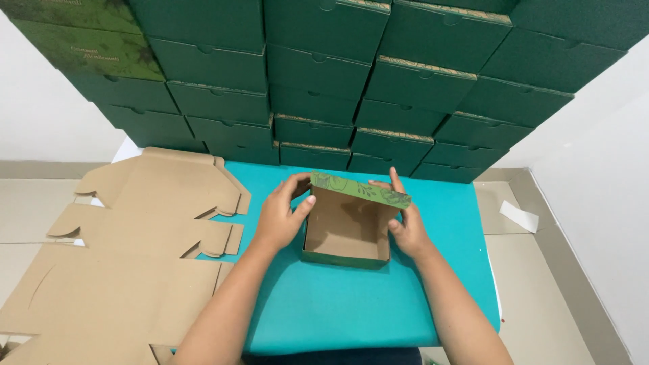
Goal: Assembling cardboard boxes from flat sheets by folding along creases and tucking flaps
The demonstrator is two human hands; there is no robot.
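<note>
A small cardboard box (346,251), green outside and brown inside, sits on the teal table (351,304). Its far flap with a leaf pattern stands raised over the open cavity. My left hand (280,215) presses against the box's left wall, thumb at the flap's edge. On the opposite side my right hand (405,220) holds the right wall, fingers reaching up to the flap's far corner.
Flat brown box blanks (135,257) lie stacked on the left, overlapping the table edge. A wall of several folded green boxes (338,88) is piled behind the table. A white scrap (519,216) lies on the beige floor at right.
</note>
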